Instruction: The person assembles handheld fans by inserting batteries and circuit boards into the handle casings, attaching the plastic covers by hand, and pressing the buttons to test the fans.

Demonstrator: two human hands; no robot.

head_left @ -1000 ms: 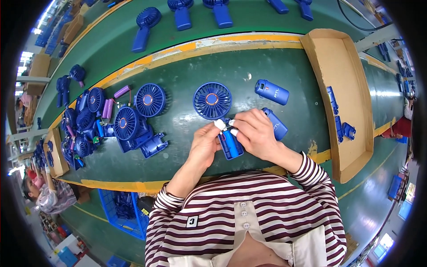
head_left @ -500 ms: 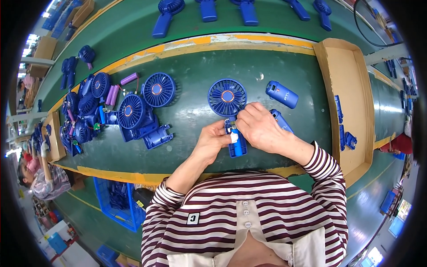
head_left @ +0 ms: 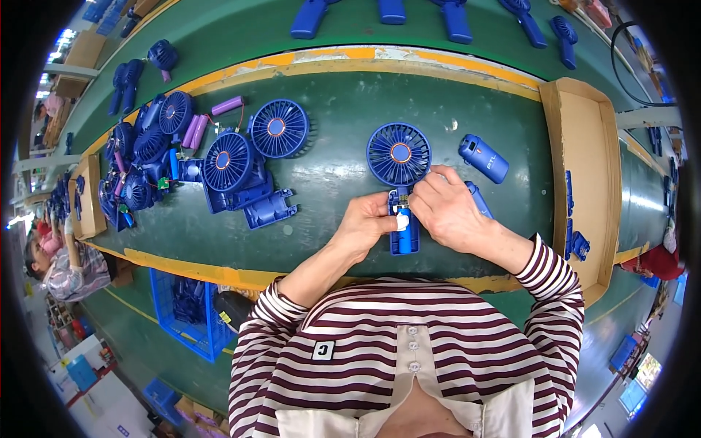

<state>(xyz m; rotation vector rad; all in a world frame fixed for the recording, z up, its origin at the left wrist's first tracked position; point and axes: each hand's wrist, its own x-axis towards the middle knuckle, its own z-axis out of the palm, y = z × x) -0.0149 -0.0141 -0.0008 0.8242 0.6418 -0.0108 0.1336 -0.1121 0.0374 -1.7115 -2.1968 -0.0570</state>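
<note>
A blue handheld fan (head_left: 399, 155) lies face up in front of me, its round grille pointing away. The handle is uncovered and shows a blue cylindrical battery (head_left: 406, 239) in its tray. My left hand (head_left: 365, 225) pinches the handle's left side, with the thumb over a small white piece near the battery's upper end. Closed at the neck on the right side is my right hand (head_left: 451, 212); whatever its fingertips touch is partly hidden. Just beyond it lie a blue handle cover (head_left: 484, 158) and a second cover (head_left: 478, 201), partly behind that hand.
Fan parts with purple batteries are piled at left, near a loose fan head (head_left: 279, 128) and an open handle shell (head_left: 270, 209). A cardboard tray (head_left: 593, 190) holding blue pieces stands at right. More fans (head_left: 453, 20) lie beyond the yellow-edged ledge. A blue crate (head_left: 191, 321) sits below the bench.
The whole view has shifted and turned slightly, so the bench things appear farther right. Both hands keep nearly the same hold at the fan's handle and neck.
</note>
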